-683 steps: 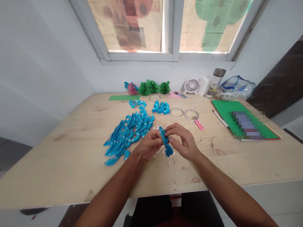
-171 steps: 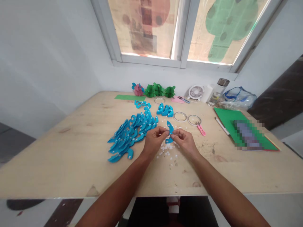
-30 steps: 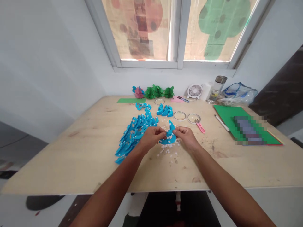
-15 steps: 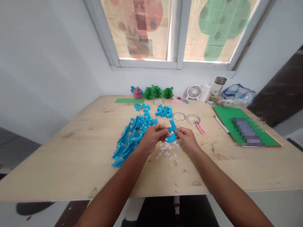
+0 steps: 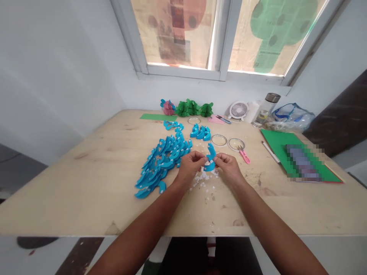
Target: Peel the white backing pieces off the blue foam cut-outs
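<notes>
Between my two hands is a curved blue paper cutout (image 5: 211, 152) with white patches on it, held above the table. My left hand (image 5: 191, 165) pinches its left edge, and my right hand (image 5: 228, 165) pinches the right edge. Beneath the fingers lie small white scraps (image 5: 204, 182). Left of my left hand spreads a heap of similar blue paper cutouts (image 5: 160, 160), many with white patches. Beyond my hands sits a smaller group of blue cutouts (image 5: 200, 132).
Tape rolls (image 5: 219, 140) and pink-handled snips (image 5: 244, 155) lie beyond my right hand. Along the wall stand green paper figures (image 5: 192, 108), a small white fan (image 5: 239, 110) and a bottle (image 5: 266, 110). Green sheets (image 5: 279, 139) and a white pen (image 5: 270, 152) are at the right.
The camera view has tilted and shifted slightly. My hands still pinch the blue cutout, which has turned a little between the fingers.
</notes>
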Demonstrator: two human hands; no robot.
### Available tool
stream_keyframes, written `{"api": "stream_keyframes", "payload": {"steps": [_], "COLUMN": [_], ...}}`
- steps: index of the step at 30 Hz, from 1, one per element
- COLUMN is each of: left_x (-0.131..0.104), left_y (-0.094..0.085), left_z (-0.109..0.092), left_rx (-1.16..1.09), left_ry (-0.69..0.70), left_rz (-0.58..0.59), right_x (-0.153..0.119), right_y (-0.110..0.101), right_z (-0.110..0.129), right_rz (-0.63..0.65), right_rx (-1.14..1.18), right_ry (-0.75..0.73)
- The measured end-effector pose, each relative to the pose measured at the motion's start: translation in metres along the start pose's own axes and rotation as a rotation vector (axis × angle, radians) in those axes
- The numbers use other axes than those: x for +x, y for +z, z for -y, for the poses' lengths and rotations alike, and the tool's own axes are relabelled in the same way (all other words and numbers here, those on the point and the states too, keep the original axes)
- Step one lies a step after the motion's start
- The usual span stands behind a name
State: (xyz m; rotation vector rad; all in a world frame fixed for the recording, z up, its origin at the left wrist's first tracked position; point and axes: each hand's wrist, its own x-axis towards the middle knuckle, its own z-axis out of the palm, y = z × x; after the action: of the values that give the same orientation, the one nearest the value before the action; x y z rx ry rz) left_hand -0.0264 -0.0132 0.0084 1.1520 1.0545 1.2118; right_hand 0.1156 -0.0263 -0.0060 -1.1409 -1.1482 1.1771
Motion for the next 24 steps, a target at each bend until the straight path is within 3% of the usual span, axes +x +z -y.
{"api": "stream_keyframes", "payload": {"steps": [24], "left_x": [-0.0027], "left_y": [-0.0004], "left_z": [-0.0048], "left_rx": [-0.084], "left_ry": [-0.041], "left_rz": [0.021], "right_x": [0.0001], "right_y": [-0.0011], "right_z": [0.0037], "right_rz": [0.069], "right_rx": [0.002], "right_ry": [-0.054]}}
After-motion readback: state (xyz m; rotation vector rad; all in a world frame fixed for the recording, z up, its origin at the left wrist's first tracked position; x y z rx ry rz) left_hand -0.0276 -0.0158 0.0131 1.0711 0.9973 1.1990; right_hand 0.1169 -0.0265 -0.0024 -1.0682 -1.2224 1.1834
